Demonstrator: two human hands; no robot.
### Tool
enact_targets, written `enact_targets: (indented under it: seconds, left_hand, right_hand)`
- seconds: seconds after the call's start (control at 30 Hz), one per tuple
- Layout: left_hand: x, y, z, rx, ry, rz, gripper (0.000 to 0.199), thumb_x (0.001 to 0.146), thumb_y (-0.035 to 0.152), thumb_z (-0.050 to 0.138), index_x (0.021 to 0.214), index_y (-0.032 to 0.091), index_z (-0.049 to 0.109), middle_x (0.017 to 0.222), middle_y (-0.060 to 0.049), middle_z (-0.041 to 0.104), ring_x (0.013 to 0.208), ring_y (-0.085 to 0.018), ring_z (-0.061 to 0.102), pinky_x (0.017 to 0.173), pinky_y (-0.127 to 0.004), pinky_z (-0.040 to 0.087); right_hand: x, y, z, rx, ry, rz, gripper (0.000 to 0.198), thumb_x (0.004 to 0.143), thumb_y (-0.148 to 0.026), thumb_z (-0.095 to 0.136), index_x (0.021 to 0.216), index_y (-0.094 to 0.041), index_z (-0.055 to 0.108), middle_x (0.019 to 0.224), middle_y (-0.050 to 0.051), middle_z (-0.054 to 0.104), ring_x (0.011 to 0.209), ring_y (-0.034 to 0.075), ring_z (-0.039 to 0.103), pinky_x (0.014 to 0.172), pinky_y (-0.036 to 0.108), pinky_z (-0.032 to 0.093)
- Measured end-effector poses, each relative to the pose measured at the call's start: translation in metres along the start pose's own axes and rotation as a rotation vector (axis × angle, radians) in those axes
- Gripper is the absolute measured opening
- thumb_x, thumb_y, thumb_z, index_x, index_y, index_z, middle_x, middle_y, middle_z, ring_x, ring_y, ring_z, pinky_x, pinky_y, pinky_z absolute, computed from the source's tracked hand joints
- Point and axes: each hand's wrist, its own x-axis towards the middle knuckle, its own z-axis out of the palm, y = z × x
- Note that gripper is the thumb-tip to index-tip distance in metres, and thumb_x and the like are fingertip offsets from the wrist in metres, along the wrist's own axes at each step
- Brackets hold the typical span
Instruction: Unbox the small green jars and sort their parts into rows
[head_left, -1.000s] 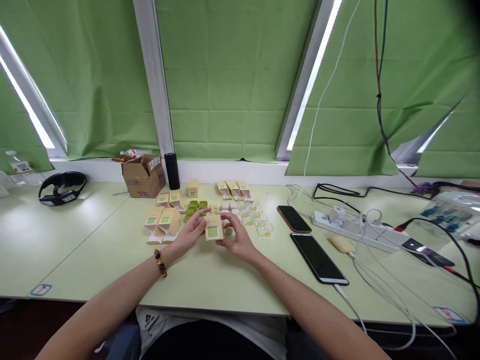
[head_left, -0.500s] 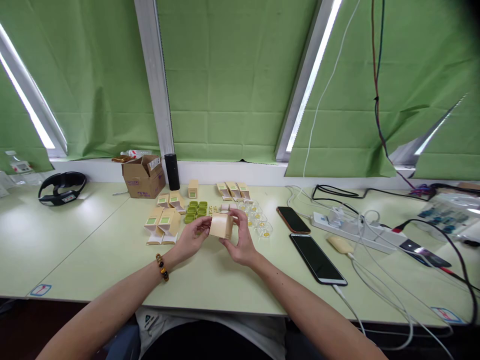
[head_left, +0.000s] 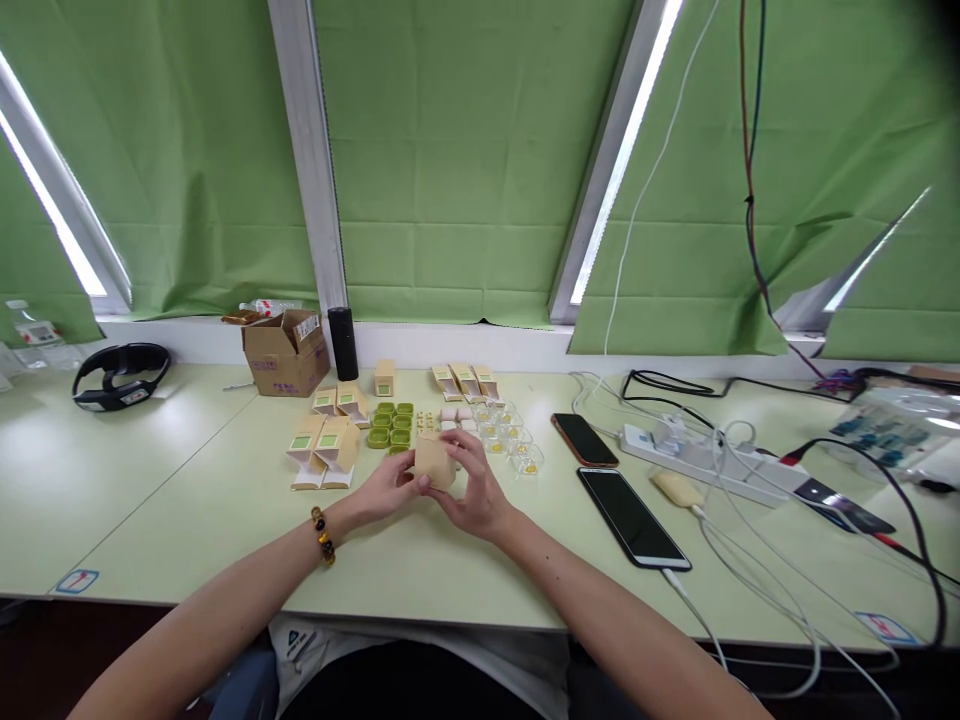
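Between my two hands is a small tan cardboard box (head_left: 433, 464), held above the near part of the table. My left hand (head_left: 391, 484) grips its left side, thumb at the lower edge. Fingers of my right hand (head_left: 472, 488) close round its right side and top edge. Just beyond stand several green square cups (head_left: 391, 424), tiny yellowish pieces (head_left: 425, 422) and pale pink blocks (head_left: 457, 415). To their right are several clear plastic cups (head_left: 511, 430) with yellow bits inside. More tan boxes with green windows (head_left: 322, 447) stand left, some with flaps open.
Tan boxes (head_left: 465, 381) and a single one (head_left: 385, 378) stand farther back. A brown carton (head_left: 286, 355), black cylinder (head_left: 343, 343) and black headset (head_left: 121, 376) are back left. Two phones (head_left: 634, 518), a power strip (head_left: 705, 465) and tangled cables lie right.
The box has turned in my hands and come slightly lower and left. My right hand has shifted its fingers on it, and the pink blocks behind show more.
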Motion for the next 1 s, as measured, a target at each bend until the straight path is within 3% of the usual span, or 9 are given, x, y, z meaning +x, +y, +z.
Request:
enact_targets:
  seconds: [0.13,0.2,0.3,0.4,0.53,0.67,0.83,1.0]
  left_hand:
    - [-0.002,-0.007,0.001,0.101,0.045,-0.034,0.069,0.083,0.069,0.073,0.129,0.019,0.062,0.121,-0.014,0.069,0.106,-0.029,0.067,0.086,-0.039,0.056]
    - [-0.003,-0.007,0.001,0.191,0.071,-0.026,0.060,0.083,0.067,0.075,0.119,0.020,0.065,0.114,-0.012,0.070,0.100,-0.028,0.067,0.083,-0.038,0.056]
    - [-0.002,-0.004,0.004,0.274,0.103,-0.015,0.045,0.086,0.060,0.074,0.103,0.018,0.067,0.102,-0.008,0.070,0.094,-0.025,0.066,0.082,-0.038,0.057]
    - [0.000,-0.003,0.009,0.189,0.189,-0.011,0.047,0.088,0.055,0.074,0.115,0.018,0.063,0.111,-0.009,0.069,0.100,-0.024,0.066,0.084,-0.038,0.059]
    - [0.003,-0.005,0.010,0.035,0.264,-0.011,0.054,0.089,0.049,0.077,0.129,0.019,0.057,0.125,-0.012,0.066,0.114,-0.025,0.066,0.089,-0.038,0.060]
    - [0.004,-0.007,0.005,0.077,0.368,0.081,0.052,0.090,0.040,0.077,0.133,0.021,0.055,0.132,-0.013,0.063,0.122,-0.028,0.064,0.095,-0.042,0.061]
    - [-0.002,-0.006,-0.004,0.569,0.521,0.326,0.051,0.089,0.021,0.073,0.136,0.024,0.053,0.134,-0.013,0.059,0.125,-0.028,0.061,0.101,-0.049,0.058]
    - [-0.006,-0.001,-0.003,1.014,0.461,0.534,0.050,0.092,0.013,0.066,0.139,0.021,0.050,0.128,-0.015,0.059,0.126,-0.031,0.056,0.104,-0.054,0.055]
  right_hand:
    - [-0.005,-0.001,0.001,-0.117,-0.088,-0.151,0.065,0.095,-0.017,0.064,0.147,-0.040,0.033,0.149,0.014,0.048,0.136,0.031,0.055,0.104,0.056,0.051]
    - [-0.005,-0.002,0.001,-0.191,-0.111,-0.209,0.061,0.095,-0.013,0.062,0.144,-0.041,0.038,0.149,0.012,0.050,0.133,0.028,0.057,0.103,0.052,0.051]
    - [0.000,-0.005,0.001,-0.240,-0.064,-0.303,0.066,0.093,-0.008,0.064,0.146,-0.040,0.039,0.151,0.012,0.050,0.131,0.026,0.058,0.102,0.048,0.052]
    - [0.007,-0.008,0.001,-0.196,-0.016,-0.337,0.078,0.092,-0.007,0.065,0.155,-0.035,0.030,0.152,0.015,0.049,0.135,0.028,0.056,0.106,0.051,0.053]
    - [0.013,-0.012,-0.003,-0.086,0.016,-0.254,0.088,0.093,-0.020,0.069,0.162,-0.031,0.016,0.154,0.019,0.048,0.143,0.033,0.051,0.111,0.063,0.049]
    - [0.013,-0.011,-0.013,-0.041,0.148,-0.114,0.086,0.088,-0.026,0.073,0.159,-0.027,0.026,0.147,0.020,0.052,0.138,0.038,0.053,0.108,0.067,0.050]
    - [0.015,-0.009,-0.018,-0.014,0.198,0.071,0.059,0.093,-0.016,0.062,0.149,-0.024,0.043,0.134,0.017,0.059,0.132,0.035,0.056,0.102,0.058,0.055]
    - [0.017,-0.018,-0.013,0.062,0.073,0.155,0.062,0.092,-0.019,0.060,0.150,-0.023,0.039,0.145,0.020,0.050,0.123,0.033,0.061,0.089,0.050,0.062]
